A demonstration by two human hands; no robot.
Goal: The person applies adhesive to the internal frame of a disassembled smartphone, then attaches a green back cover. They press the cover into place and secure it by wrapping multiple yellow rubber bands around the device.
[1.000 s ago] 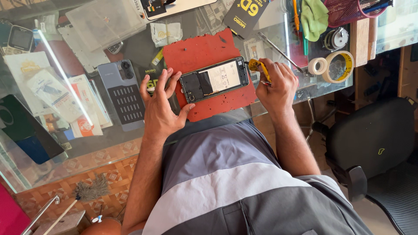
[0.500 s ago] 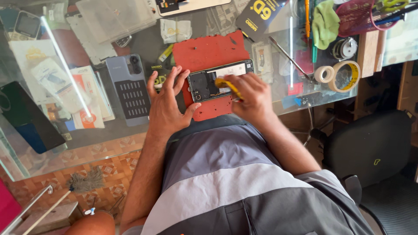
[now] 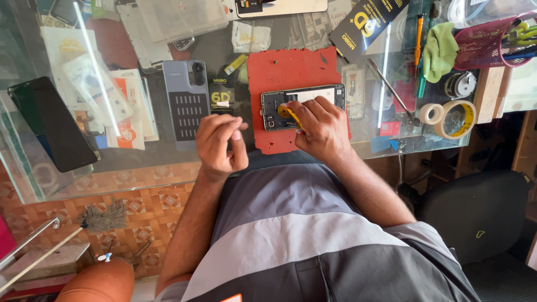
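An opened phone (image 3: 302, 103) with its back removed lies on a red mat (image 3: 288, 72) on the glass table. My right hand (image 3: 319, 126) rests over the phone and grips a yellow-handled tool (image 3: 291, 114), its tip at the phone's left half. My left hand (image 3: 221, 142) hovers left of the mat, off the phone, fingertips pinched together; whether something tiny is between them I cannot tell. A grey phone back cover (image 3: 187, 103) lies just beyond the left hand.
A black phone (image 3: 47, 123) lies at the left on the glass table (image 3: 140, 162). Tape rolls (image 3: 456, 117), a green cloth (image 3: 439, 50), a pink basket (image 3: 492, 39) and packets crowd the far side. A black chair (image 3: 475, 218) stands at my right.
My left hand has lifted off the phone and drawn back to the left with fingers pinched. My right hand came from the mat's right edge onto the phone with the yellow tool.
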